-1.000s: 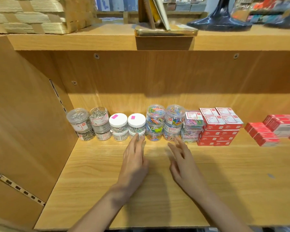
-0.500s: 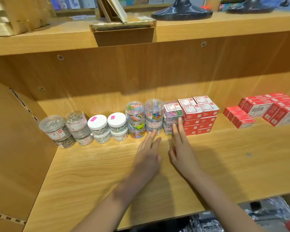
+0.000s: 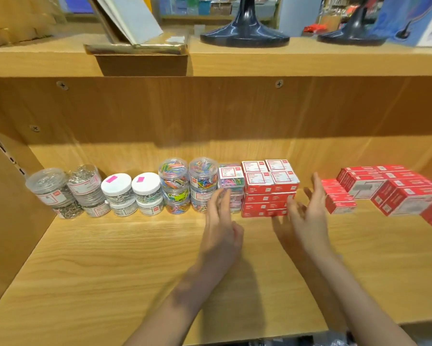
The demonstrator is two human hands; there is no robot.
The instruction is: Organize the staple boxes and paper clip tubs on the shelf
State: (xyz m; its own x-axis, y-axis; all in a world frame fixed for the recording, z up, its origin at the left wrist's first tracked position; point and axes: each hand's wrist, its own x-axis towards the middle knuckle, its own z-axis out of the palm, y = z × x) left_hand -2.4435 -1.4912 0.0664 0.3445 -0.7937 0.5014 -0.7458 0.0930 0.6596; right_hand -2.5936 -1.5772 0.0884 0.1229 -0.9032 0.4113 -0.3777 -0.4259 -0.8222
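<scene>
While the row along the back of the shelf (image 3: 135,258) is already standing tidy, both hands are hovering at its red end, and the neat stack of red staple boxes (image 3: 269,189) is serving here as the landmark. The left hand (image 3: 221,229) is hanging just left of that stack, in front of the small clear boxes of coloured clips (image 3: 231,179), its fingers loosely spread and holding nothing; it appears to be steadying or checking that edge rather than gripping. The right hand (image 3: 307,216) is poised at the stack's right side, open with the palm turned inward and fingers apart, also empty, probably getting ready to press the stack square or to reach onward.

Left of the stack, the tubs are sitting two high and sorted by kind: the colourful clip tubs (image 3: 187,183) nearest, then the white-lidded tubs (image 3: 132,193), then the silver clip tubs (image 3: 67,191) farthest away. That grouping seems deliberate, like beside like, all tight against the back.

Right of the stack, across a bare gap, the loose red boxes (image 3: 384,189) are lying at mixed angles, well apart from it. They look like the unfinished part, likely needing to be brought over and lined up with the stack.
</scene>
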